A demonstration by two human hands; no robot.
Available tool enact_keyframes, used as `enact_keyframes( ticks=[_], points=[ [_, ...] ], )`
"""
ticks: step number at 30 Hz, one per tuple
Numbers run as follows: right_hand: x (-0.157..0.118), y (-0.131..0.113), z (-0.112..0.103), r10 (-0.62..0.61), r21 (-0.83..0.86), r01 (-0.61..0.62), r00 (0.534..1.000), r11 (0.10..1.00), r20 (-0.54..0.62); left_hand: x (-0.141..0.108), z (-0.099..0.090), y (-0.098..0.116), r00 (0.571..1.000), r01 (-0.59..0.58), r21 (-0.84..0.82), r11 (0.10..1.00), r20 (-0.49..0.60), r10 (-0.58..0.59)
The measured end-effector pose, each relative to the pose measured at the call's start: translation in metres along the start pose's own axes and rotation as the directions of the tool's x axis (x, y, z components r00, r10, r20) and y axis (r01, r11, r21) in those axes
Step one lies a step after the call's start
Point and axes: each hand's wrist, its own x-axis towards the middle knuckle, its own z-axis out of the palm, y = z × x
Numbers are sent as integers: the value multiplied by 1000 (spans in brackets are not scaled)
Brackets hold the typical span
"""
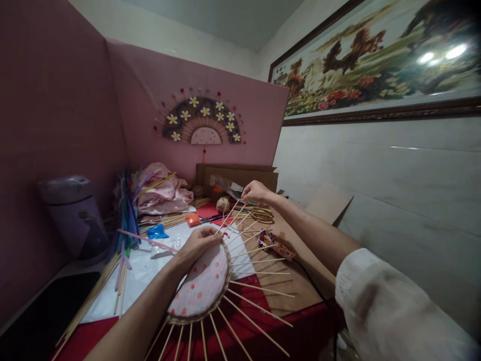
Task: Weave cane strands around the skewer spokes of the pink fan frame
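Observation:
A half-round fan piece, covered in pale pink dotted fabric, has a woven twine rim. Thin wooden sticks radiate from that rim. My left hand is closed on the piece's upper edge, thumb and fingers near the base of the upper sticks. Beyond their tips, my right hand pinches what looks like a thin strand of twine, hard to see against the sticks. A ball of twine lies just behind the sticks.
A patterned glue gun with a black cord rests on brown cardboard, near gold-handled scissors. Left are pipe cleaners, pink fabric, loose sticks and a purple tumbler. A flowered fan hangs on the pink panel.

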Motion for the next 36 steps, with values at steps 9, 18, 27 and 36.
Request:
enact_keyframes(
  ticks=[9, 18, 27, 36],
  points=[
    [0, -3, -1, -46, -76, 45, 999, 996, -12, 1, -2, -3, 1000, 6, -34, 999, 14, -6],
    [-3, -6, -1, -106, -136, 108, 994, 985, 22, 2, -2, -3, 1000, 11, -35, 999, -28, -12],
    [-13, -23, 10, -209, -228, 220, 975, 948, 73, 5, -4, -4, 997, -38, -28, 999, -64, 36],
    [-49, -52, 17, -322, -272, 320, 946, 908, 38, 5, -3, -5, 992, -54, -126, 991, -118, 39]
  ],
)
